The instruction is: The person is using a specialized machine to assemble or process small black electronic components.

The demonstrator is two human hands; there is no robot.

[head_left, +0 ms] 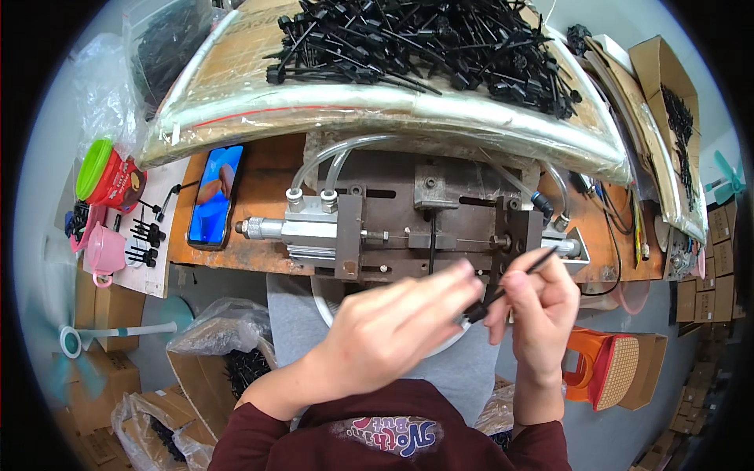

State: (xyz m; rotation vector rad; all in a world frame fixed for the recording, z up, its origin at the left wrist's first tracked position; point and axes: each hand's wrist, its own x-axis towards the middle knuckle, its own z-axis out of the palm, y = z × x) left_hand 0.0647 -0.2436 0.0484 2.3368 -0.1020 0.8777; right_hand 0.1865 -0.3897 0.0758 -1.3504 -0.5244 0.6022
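My right hand (538, 306) is closed on a slim black plastic part (496, 296) with a thin stem and a wider head. The stem sticks out past the fingers, up to the right; the head points down to the left. Beside that head is my left hand (400, 322), back up, its visible fingers stretched out and slightly blurred, its thumb hidden. Both hands are above my lap, just in front of a dark metal fixture (463, 169). A thin black stem (432, 250) stands in the fixture's central block.
Air cylinders (310, 239) with clear hoses (314, 161) flank the fixture on the wooden bench (271, 169). Behind it, a plastic-wrapped cardboard tray (228, 67) bears a heap of black parts (424, 43). A phone (214, 196), pink cup (104, 250) and red tub (118, 182) are left; an orange stool (601, 367) stands right.
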